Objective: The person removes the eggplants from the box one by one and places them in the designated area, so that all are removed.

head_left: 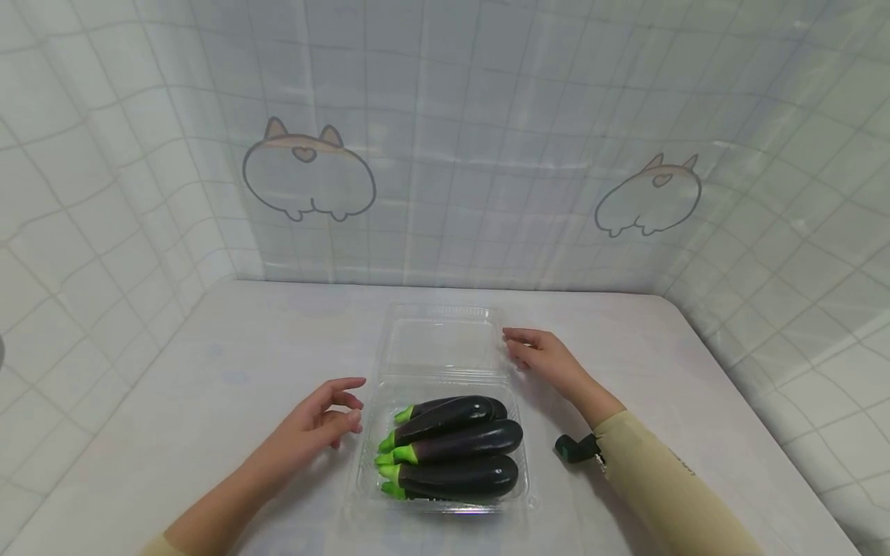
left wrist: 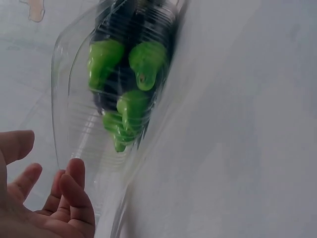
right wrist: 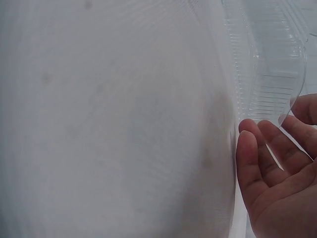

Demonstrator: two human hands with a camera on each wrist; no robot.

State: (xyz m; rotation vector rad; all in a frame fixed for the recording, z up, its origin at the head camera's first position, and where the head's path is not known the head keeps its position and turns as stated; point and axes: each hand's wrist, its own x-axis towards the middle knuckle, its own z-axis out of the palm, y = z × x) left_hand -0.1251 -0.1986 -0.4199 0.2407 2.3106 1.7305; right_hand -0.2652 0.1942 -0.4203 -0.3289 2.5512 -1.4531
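- Head view: a clear tray lies on the table, midway between its left and right edges; the eggplants are stacked inside, green stems toward the left edge.
- Joined to the tray, the lid is laid open toward the table's far edge.
- Left hand: fingers parted and loosely bent, nothing held; it is placed just beside the tray's left rim.
- Right hand: fingers loosely extended at the lid's right edge — contact seems likely, but no grip is shown.
- Step in hand, as judged: the lid is being reached for, the eggplants being already loaded.
- Next move, as judged: the lid's rim would need to be pinched and swung over evenly — the tray steadied meanwhile.
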